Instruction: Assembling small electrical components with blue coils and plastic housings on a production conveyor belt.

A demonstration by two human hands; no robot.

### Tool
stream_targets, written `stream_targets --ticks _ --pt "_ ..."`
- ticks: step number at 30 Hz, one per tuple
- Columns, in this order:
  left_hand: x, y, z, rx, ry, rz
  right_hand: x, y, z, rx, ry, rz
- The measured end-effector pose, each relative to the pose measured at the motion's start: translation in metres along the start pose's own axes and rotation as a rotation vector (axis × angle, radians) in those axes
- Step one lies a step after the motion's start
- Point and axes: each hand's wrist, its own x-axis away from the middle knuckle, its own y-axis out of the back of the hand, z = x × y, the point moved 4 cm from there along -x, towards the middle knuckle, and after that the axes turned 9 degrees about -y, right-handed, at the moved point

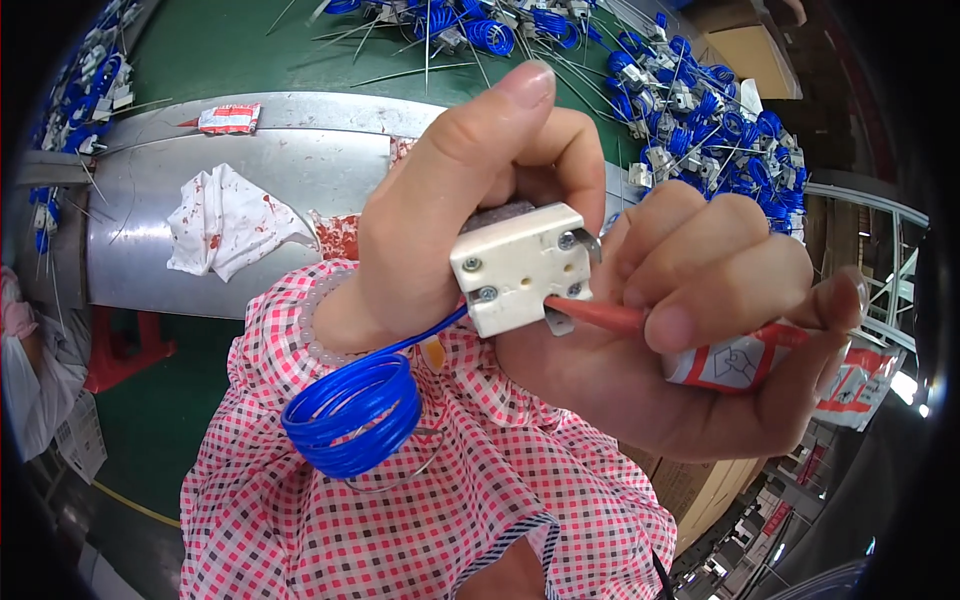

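Note:
My left hand [450, 190] is closed round a cream-white block-shaped thermostat [525, 265] with screws and bent metal terminals on its face. From it a blue coiled capillary tube [350, 415] hangs down in front of the checked clothing. My right hand [725, 290] grips a red and white squeeze tube [735, 362], whose crimped end sticks out past the palm. The tube's red pointed nozzle [605, 315] meets the lower edge of the thermostat, beside a screw and a metal terminal. Whether anything comes out of the tip cannot be made out.
A red-stained white cloth [235, 225] lies on the metal worktop [130, 235]. Another red and white tube [230, 119] rests along its far edge. Piles of blue-coiled thermostats [710, 125] lie beyond on a green surface [230, 50]. A red stool [135, 345] stands at the left.

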Motion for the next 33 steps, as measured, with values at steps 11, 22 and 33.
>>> stream_targets --ticks 11,22,33 --pt "0.001 0.004 -0.010 -0.095 0.007 0.106 -0.010 -0.029 -0.008 -0.336 -0.144 0.015" --pt "0.004 0.008 -0.021 -0.093 -0.057 0.222 -0.013 -0.032 -0.017 -0.224 -0.252 0.006" --pt "-0.040 0.040 0.039 -0.004 0.105 -0.069 -0.002 0.053 -0.063 -0.517 -0.091 -0.855"
